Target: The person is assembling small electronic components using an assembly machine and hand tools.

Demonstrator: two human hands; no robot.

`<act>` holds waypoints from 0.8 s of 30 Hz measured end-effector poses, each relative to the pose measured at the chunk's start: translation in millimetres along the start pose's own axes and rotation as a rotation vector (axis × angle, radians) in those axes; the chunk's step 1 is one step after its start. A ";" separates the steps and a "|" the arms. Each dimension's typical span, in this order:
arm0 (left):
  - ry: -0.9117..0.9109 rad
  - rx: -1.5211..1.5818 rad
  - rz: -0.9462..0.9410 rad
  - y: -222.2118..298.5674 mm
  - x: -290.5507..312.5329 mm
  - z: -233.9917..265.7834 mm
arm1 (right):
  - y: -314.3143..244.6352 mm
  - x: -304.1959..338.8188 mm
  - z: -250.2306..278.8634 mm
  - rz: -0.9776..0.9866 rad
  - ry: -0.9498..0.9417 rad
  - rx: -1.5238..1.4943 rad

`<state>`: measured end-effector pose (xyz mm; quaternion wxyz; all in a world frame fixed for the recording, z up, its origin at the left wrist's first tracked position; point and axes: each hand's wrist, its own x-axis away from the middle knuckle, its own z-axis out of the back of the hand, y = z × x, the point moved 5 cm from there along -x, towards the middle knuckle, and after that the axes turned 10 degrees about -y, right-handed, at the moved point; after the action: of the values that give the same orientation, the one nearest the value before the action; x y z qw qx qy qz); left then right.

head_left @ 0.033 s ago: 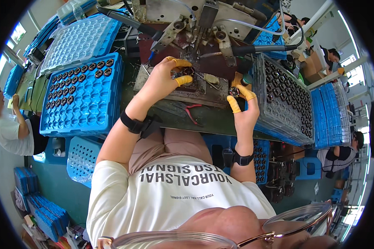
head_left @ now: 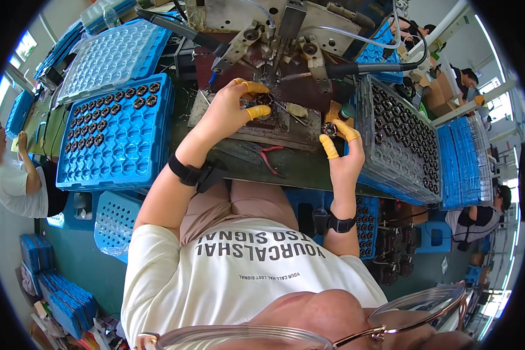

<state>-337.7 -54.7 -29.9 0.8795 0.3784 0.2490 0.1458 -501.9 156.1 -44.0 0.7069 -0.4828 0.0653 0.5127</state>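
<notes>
My left hand (head_left: 230, 111), with yellow finger cots on thumb and forefinger, closes around a small dark ring-shaped motor stator (head_left: 265, 102) at the fixture under the machine head. To its right, my right hand (head_left: 345, 160) holds a similar dark stator (head_left: 331, 129) between yellow-covered fingertips, just above the bench's front part. Beneath the left fingers lies a worn metal base plate (head_left: 245, 137). Both fixture arms (head_left: 318, 67) of the machine stand beyond my hands. Fine detail of the two stators is too small to make out.
A blue tray (head_left: 137, 137), partly filled with stators, lies left; a clear tray (head_left: 385, 154) of more stators stands right. Red-handled pliers (head_left: 269, 162) lie near the bench edge. A green-capped jar (head_left: 347, 111) stands by my right hand. Co-workers sit left and right.
</notes>
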 end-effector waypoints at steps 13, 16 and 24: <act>0.120 -0.027 -0.097 -4.2 13.3 -11.5 | 20.4 -14.4 -14.0 0.108 -0.016 0.399; 0.079 -0.123 -0.133 14.6 34.3 3.8 | 36.6 -15.1 -13.7 0.112 -0.022 0.423; 0.200 -0.553 0.338 -32.5 158.2 142.0 | 46.0 -11.5 -17.5 0.120 -0.095 0.569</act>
<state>-125.8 -90.4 -22.0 0.8835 0.1453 0.2189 0.3879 -536.5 135.7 -74.7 0.7847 -0.2358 0.2016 0.5366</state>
